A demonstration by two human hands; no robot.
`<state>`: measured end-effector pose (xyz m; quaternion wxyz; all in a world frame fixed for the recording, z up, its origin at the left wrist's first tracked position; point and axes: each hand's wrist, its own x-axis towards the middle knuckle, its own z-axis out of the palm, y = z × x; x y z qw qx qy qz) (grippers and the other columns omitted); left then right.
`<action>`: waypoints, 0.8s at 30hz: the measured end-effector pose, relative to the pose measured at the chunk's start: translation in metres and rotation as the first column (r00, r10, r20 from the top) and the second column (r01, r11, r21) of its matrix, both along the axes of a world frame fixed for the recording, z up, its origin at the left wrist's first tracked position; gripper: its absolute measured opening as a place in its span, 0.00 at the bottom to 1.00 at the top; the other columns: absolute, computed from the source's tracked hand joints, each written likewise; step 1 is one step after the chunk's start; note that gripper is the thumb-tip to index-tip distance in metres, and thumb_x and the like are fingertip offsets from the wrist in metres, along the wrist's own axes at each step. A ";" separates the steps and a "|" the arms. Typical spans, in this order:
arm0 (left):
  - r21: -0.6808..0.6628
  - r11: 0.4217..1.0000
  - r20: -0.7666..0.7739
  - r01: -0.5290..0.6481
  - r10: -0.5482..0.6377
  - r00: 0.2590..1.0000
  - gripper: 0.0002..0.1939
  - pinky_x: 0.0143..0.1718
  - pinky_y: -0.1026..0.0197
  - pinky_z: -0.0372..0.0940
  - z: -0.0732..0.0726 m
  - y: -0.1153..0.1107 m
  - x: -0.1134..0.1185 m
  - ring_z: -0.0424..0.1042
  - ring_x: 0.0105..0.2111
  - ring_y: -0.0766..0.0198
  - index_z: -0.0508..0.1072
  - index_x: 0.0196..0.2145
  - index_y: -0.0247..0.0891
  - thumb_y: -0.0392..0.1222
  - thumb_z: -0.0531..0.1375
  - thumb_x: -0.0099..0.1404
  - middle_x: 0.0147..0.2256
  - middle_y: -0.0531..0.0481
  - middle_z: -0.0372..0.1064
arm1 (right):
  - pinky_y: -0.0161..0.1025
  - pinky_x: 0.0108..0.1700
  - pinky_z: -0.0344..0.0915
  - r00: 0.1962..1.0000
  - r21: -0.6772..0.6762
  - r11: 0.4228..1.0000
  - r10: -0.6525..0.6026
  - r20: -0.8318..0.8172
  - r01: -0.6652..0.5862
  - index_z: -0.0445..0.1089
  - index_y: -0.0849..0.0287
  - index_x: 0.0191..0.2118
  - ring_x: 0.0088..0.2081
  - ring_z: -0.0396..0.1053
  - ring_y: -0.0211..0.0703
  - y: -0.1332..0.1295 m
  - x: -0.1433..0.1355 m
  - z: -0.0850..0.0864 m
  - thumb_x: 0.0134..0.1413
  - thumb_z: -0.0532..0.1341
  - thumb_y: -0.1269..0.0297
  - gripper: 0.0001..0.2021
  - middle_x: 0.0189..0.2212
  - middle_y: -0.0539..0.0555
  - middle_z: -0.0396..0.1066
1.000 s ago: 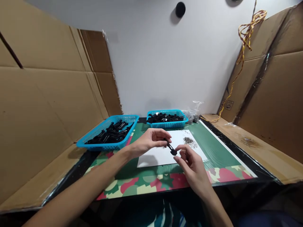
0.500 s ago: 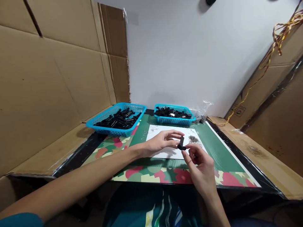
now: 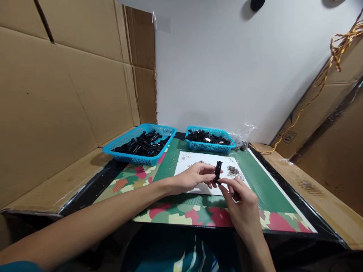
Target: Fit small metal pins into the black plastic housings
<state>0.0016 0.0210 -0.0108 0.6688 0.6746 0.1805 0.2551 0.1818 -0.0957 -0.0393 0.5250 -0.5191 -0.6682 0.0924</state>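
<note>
A narrow black plastic part (image 3: 218, 170) stands nearly upright between my hands, over a white sheet (image 3: 206, 190). My left hand (image 3: 195, 176) grips it from the left, thumb on its side and fingers behind. At its lower end, the thumb and forefinger of my right hand (image 3: 239, 194) pinch the same part; the other fingers are curled in, and something small and dark shows among them, too small to name. On the sheet, a pile of tiny brownish metal pieces (image 3: 233, 171) lies just right of the part. More small bits are scattered at the sheet's upper left.
A blue basket (image 3: 136, 160) of long black parts stands at the back left. Another blue basket (image 3: 210, 147) with black pieces is behind the sheet, beside a clear plastic bag (image 3: 244, 138). Cardboard walls (image 3: 85, 87) flank the green mat (image 3: 272, 192). Yellow twisted wire (image 3: 304, 102) hangs at right.
The black part has been turned, so its long flat face with small holes now shows. Both hands keep hold of it and have shifted slightly. The camera view has tilted a little.
</note>
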 end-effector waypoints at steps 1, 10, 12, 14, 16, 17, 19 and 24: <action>-0.050 0.999 0.000 0.011 -0.011 1.000 0.22 0.45 0.57 0.69 0.001 -0.002 0.000 0.77 0.37 0.59 0.82 0.48 0.34 0.55 0.71 0.67 0.40 0.42 0.79 | 0.37 0.32 0.60 1.000 -0.006 1.000 0.008 0.004 -0.008 0.81 0.51 0.49 0.28 0.60 0.41 0.000 -0.001 0.000 0.72 0.60 0.64 0.11 0.31 0.50 0.65; -0.295 0.951 0.061 -0.094 0.117 0.991 0.21 0.40 0.60 0.65 0.017 -0.009 -0.005 0.72 0.34 0.63 0.77 0.55 0.33 0.45 0.69 0.67 0.37 0.46 0.75 | 0.36 0.33 0.61 0.991 -0.080 0.987 0.136 -0.011 -0.137 0.76 0.48 0.62 0.31 0.64 0.41 0.006 -0.010 0.010 0.74 0.59 0.59 0.17 0.32 0.49 0.65; -0.321 0.935 0.124 -0.152 0.201 0.972 0.21 0.36 0.62 0.62 0.023 -0.003 -0.008 0.68 0.32 0.65 0.76 0.54 0.30 0.43 0.68 0.68 0.34 0.47 0.71 | 0.36 0.33 0.61 0.997 -0.093 0.993 0.069 -0.026 -0.071 0.74 0.51 0.65 0.29 0.62 0.41 0.008 -0.003 0.011 0.74 0.59 0.56 0.20 0.29 0.47 0.62; -0.367 0.908 0.170 -0.203 0.280 0.945 0.20 0.32 0.64 0.59 0.032 0.003 -0.014 0.64 0.31 0.66 0.75 0.54 0.29 0.42 0.67 0.69 0.31 0.51 0.65 | 0.37 0.33 0.61 0.998 -0.126 0.992 -0.020 -0.056 0.013 0.75 0.55 0.63 0.29 0.62 0.41 0.010 0.011 0.010 0.73 0.59 0.53 0.21 0.28 0.47 0.63; -0.402 0.886 0.187 -0.232 0.328 0.926 0.18 0.29 0.65 0.56 0.041 0.009 -0.021 0.60 0.28 0.68 0.74 0.52 0.29 0.44 0.66 0.71 0.30 0.54 0.59 | 0.38 0.34 0.63 0.993 -0.181 0.980 -0.101 -0.065 0.088 0.78 0.58 0.57 0.29 0.66 0.44 0.013 0.030 0.007 0.70 0.59 0.50 0.21 0.28 0.50 0.68; -0.397 0.885 0.188 -0.242 0.337 0.923 0.17 0.29 0.65 0.54 0.044 0.012 -0.024 0.59 0.28 0.68 0.73 0.52 0.31 0.44 0.66 0.71 0.29 0.55 0.57 | 0.40 0.34 0.64 0.988 -0.207 0.970 -0.141 -0.057 0.126 0.79 0.58 0.53 0.30 0.68 0.46 0.014 0.040 0.005 0.69 0.59 0.49 0.21 0.29 0.52 0.71; -0.347 0.904 0.177 -0.251 0.326 0.929 0.16 0.28 0.66 0.53 0.046 0.016 -0.029 0.57 0.27 0.69 0.70 0.51 0.35 0.44 0.66 0.71 0.29 0.57 0.56 | 0.42 0.38 0.67 0.978 -0.229 0.952 -0.210 -0.008 0.202 0.81 0.57 0.46 0.34 0.74 0.50 0.016 0.059 -0.001 0.66 0.59 0.50 0.19 0.36 0.57 0.78; -0.267 0.937 0.098 -0.224 0.258 0.961 0.17 0.28 0.66 0.51 0.037 0.017 -0.027 0.58 0.26 0.70 0.67 0.41 0.36 0.52 0.66 0.72 0.29 0.55 0.63 | 0.43 0.35 0.65 0.955 -0.252 0.924 -0.261 0.139 0.289 0.82 0.57 0.45 0.30 0.72 0.50 0.020 0.083 -0.019 0.63 0.57 0.53 0.19 0.31 0.57 0.78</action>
